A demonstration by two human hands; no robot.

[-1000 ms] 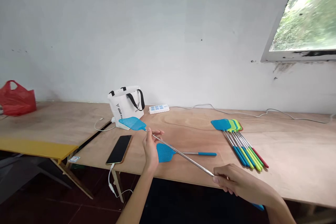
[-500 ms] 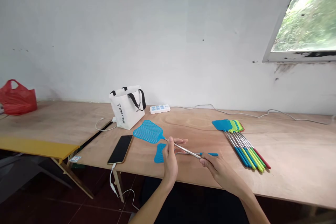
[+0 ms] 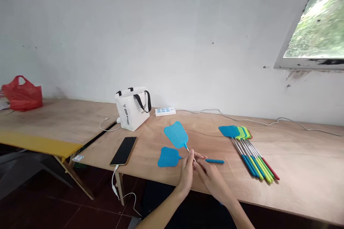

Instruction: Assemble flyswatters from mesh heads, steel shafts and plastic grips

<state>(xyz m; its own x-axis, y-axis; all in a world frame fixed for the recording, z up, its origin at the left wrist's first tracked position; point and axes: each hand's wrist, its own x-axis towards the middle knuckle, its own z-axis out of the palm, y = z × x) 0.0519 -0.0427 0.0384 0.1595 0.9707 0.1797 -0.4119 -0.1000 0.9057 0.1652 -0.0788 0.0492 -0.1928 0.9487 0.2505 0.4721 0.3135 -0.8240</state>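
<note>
I hold a blue fly swatter [image 3: 176,135] with a telescopic metal rod; its mesh head points up and away from me. My left hand [image 3: 186,173] pinches the rod just below the head. My right hand [image 3: 209,177] is closed round the rod close behind, and the two hands touch. The rod is collapsed short and mostly hidden by my fingers. Under my hands a second blue fly swatter [image 3: 168,157] lies flat on the wooden table [image 3: 295,171], its blue handle sticking out to the right.
A row of several blue, green and red fly swatters [image 3: 248,148] lies to the right. A black phone [image 3: 123,151] on a cable, a white tote bag [image 3: 133,108] and a power strip [image 3: 165,111] sit to the left. A red plastic bag [image 3: 23,93] is far left.
The rod went from fully extended to collapsed: my right hand slid up from the far handle end to meet my left hand, and the swatter head swung right and upright.
</note>
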